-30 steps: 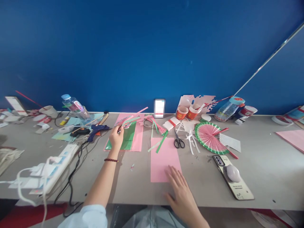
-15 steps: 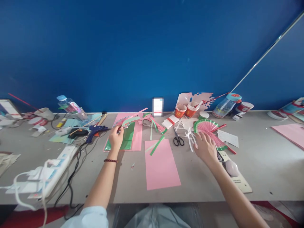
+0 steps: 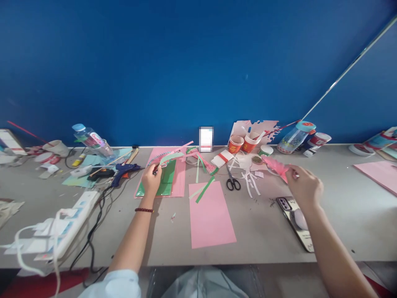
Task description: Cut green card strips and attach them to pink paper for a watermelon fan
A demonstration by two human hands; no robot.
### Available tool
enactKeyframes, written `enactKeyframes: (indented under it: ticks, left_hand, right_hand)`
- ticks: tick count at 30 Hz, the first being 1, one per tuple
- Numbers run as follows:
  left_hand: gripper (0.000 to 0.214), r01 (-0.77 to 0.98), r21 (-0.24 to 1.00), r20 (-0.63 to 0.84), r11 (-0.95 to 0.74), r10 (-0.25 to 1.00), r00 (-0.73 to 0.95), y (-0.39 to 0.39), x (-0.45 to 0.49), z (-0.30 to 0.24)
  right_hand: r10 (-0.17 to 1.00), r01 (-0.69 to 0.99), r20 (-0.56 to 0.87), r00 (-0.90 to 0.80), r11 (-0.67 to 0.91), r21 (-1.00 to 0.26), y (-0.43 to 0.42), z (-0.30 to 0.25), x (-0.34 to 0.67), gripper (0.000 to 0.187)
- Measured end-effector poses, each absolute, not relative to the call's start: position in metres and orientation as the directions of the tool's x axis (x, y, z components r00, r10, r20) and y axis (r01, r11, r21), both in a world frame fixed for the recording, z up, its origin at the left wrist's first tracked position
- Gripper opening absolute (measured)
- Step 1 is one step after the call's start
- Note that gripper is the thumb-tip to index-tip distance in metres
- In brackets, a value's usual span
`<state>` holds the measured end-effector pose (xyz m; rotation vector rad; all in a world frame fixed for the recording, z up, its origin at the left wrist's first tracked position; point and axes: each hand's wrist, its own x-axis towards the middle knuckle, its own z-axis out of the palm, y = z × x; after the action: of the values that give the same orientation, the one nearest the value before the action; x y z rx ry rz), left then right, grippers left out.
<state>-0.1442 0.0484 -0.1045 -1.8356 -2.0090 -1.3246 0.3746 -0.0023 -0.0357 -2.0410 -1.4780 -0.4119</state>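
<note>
My right hand (image 3: 305, 184) is closed around the pink paper fan (image 3: 277, 167), lifted at the right. The fan looks gathered and blurred, its far end near a small green-and-white paper cup (image 3: 265, 150). Over at the left, my left hand (image 3: 151, 179) has its fingers pinched together around something small and dark. Pale green and pink paper strips (image 3: 172, 157) stretch from its fingertips. Under that hand lie a green sheet pack (image 3: 166, 182) and pink paper. Between the hands rests a pink sheet (image 3: 211, 219) with a green strip (image 3: 205, 190) across its top.
Black-handled scissors (image 3: 233, 184) and white paper scraps (image 3: 250, 182) lie at centre right. A phone (image 3: 294, 223) with a mouse on it is beside my right forearm. Red paper cups (image 3: 235, 144) stand behind. Leftward are a glue gun (image 3: 123, 173), power strip (image 3: 72, 223) and bottle (image 3: 93, 138).
My right hand has closed on the fan and moved right and slightly up, folding it from its spread shape. White scraps beneath it now show. My left hand has hardly moved.
</note>
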Motion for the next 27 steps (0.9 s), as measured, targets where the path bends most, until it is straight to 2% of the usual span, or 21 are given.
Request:
enactKeyframes:
  ticks: [6,10,13,15,18,22,27]
  left_hand:
    - [0.026,0.854,0.508,0.603,-0.111,0.753,-0.262,0.049,-0.144,-0.105]
    - [0.026,0.855,0.505,0.61,-0.116,0.75,-0.258,0.05,-0.144,-0.105]
    - [0.025,0.851,0.508,0.619,-0.138,0.745,-0.249,0.05,-0.144,-0.105]
    - [0.025,0.847,0.51,0.621,-0.147,0.745,-0.245,0.05,-0.144,-0.105]
    - [0.025,0.85,0.505,0.618,-0.15,0.75,-0.234,0.05,-0.144,-0.104]
    - [0.024,0.853,0.507,0.598,-0.128,0.764,-0.241,0.049,-0.144,-0.104]
    - [0.023,0.844,0.525,0.582,-0.115,0.771,-0.257,0.049,-0.144,-0.104]
  right_hand:
    - [0.635,0.905,0.651,0.415,-0.211,-0.371,0.003,-0.009,0.408,0.027]
    - [0.521,0.888,0.72,0.459,-0.248,-0.387,0.0,-0.001,0.423,0.031]
    - [0.474,0.913,0.78,0.408,-0.223,-0.342,-0.004,-0.002,0.418,0.034]
    - [0.535,0.956,0.792,0.294,-0.154,-0.25,-0.009,-0.01,0.406,0.035]
    - [0.673,0.994,0.735,0.083,-0.001,-0.111,-0.017,-0.034,0.377,0.03]
    - [0.775,0.976,0.616,-0.14,0.212,-0.045,-0.03,-0.069,0.34,0.024]
    - [0.82,0.977,0.539,-0.193,0.212,0.027,-0.044,-0.093,0.315,0.022]
